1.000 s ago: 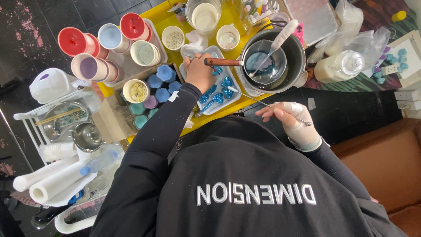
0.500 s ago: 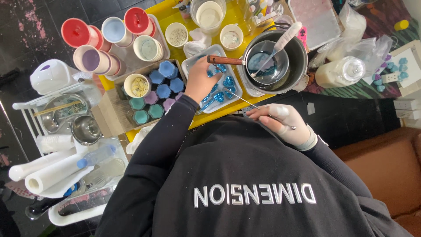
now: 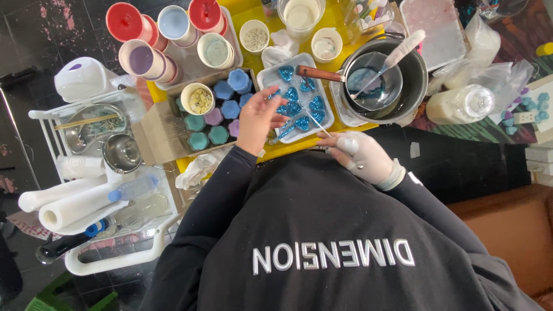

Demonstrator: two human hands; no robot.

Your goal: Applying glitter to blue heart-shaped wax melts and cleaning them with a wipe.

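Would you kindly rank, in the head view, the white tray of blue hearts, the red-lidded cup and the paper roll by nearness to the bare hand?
Measured from the bare hand:
1. White tray of blue hearts, right beside its fingers on the yellow table.
2. Red-lidded cup, far corner of the table, up-left in the picture.
3. Paper roll, in the side rack, lower left in the picture.

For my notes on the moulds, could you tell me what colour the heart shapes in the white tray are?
The heart shapes are glittery blue, in the white tray; head view.
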